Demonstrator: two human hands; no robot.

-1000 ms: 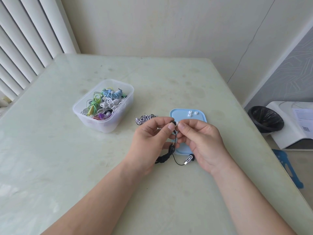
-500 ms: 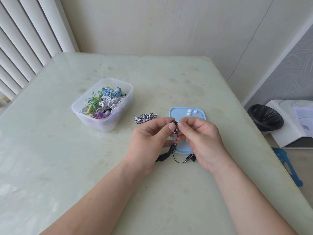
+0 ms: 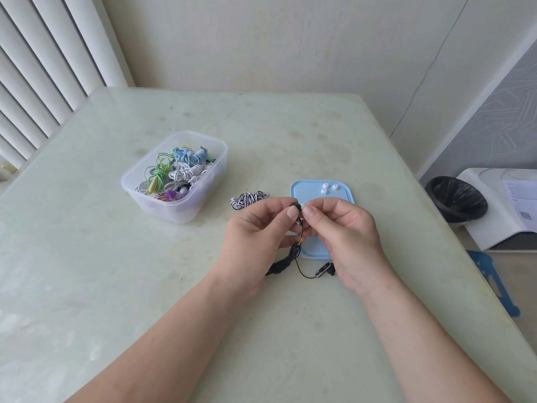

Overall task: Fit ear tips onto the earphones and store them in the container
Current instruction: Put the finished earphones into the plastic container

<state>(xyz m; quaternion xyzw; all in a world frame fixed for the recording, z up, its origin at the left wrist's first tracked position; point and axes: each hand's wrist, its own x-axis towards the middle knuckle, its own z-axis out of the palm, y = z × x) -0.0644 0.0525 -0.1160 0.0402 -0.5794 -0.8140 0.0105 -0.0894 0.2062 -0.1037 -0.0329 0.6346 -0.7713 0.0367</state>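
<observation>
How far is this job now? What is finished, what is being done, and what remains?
Done: several coiled earphones lie in the clear container. In hand: the left hand pinches a bud of the black earphones; the right hand holds a white ear tip against it. Left: the second bud on the table, the striped earphones beside the blue tray, then storing both.

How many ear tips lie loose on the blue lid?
3 ear tips, at the far end of the blue lid: one left, one right, one nearer. Others may be hidden.

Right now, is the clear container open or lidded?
Open: no lid sits on the clear container; bundled earphones show from above.
</observation>
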